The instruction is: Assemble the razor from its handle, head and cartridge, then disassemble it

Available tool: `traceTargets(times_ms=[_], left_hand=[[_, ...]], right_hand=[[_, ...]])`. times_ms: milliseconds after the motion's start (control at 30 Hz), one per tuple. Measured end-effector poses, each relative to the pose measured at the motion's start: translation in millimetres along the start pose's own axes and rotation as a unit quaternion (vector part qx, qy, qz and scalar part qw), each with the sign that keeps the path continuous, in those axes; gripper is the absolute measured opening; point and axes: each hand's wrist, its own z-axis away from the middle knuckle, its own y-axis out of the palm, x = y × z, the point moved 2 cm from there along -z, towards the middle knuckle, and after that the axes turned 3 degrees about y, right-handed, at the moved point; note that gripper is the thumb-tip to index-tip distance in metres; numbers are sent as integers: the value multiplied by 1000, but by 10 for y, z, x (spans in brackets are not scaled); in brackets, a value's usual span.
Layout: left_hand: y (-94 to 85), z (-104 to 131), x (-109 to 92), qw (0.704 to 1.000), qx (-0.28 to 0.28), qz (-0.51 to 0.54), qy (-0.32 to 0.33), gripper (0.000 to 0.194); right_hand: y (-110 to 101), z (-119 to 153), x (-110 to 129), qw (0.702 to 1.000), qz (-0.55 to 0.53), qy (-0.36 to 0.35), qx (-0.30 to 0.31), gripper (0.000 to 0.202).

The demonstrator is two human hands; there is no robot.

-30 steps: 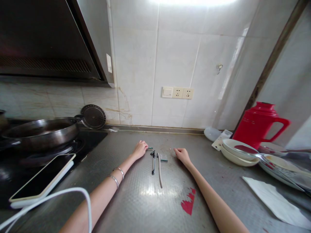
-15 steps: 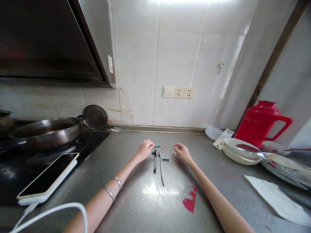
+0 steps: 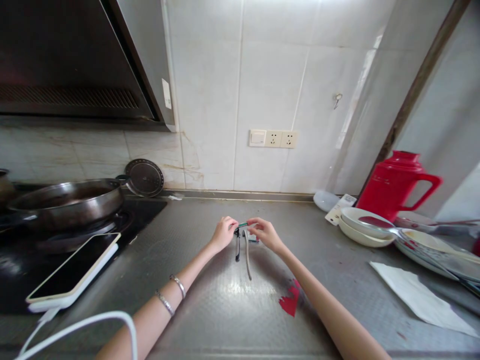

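Observation:
A thin green strip (image 3: 243, 224) spans the gap between my two hands, just above the counter. My left hand (image 3: 224, 233) is closed, pinching its left end. At the strip's right end, the fingers of my right hand (image 3: 265, 232) are closed on it. Just below the hands lies a slim black tool with a short crosswise head (image 3: 237, 248), its kind unclear. Beside it a thin greyish curved stick (image 3: 248, 260) points toward me. A small clear packet with a teal edge (image 3: 254, 238) lies partly under my right fingers.
A torn red scrap (image 3: 289, 300) lies near my right forearm. To the right are stacked bowls (image 3: 365, 235), a red thermos (image 3: 393, 185) and a white paper sheet (image 3: 420, 295). On the left stand a pan (image 3: 71, 205) and a phone with a white cable (image 3: 75, 272).
My right hand has moved left to the green strip and taken its right end. My left hand keeps its pinch. The view has shifted slightly.

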Motion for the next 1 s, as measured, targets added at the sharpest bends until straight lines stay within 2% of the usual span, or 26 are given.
traceTargets(times_ms=[200,367,467,567,633,833,1000], left_hand=[[48,18,-7,1000,13,23,4,18],[109,45,-3,997,39,60,-4,19],[127,56,-3,997,20,75,-12,15],[111,52,-18,995,-15,94,-31,26],[98,43,-40,993,-19,106,-42,25],[97,29,-88,985,26,155,-69,20],[98,19,-27,980,26,171,-94,24]], right_hand=[[19,7,36,999,-1,-5,-32,22],[5,-4,15,999,-21,-9,-38,25],[-3,-11,1,999,-22,-10,-38,27],[-4,-13,-4,999,-14,-14,-30,26],[0,-11,-1,1000,-8,-18,-25,26],[10,-1,27,999,1,-30,-21,26],[-7,-8,25,999,-10,-19,-30,27]])
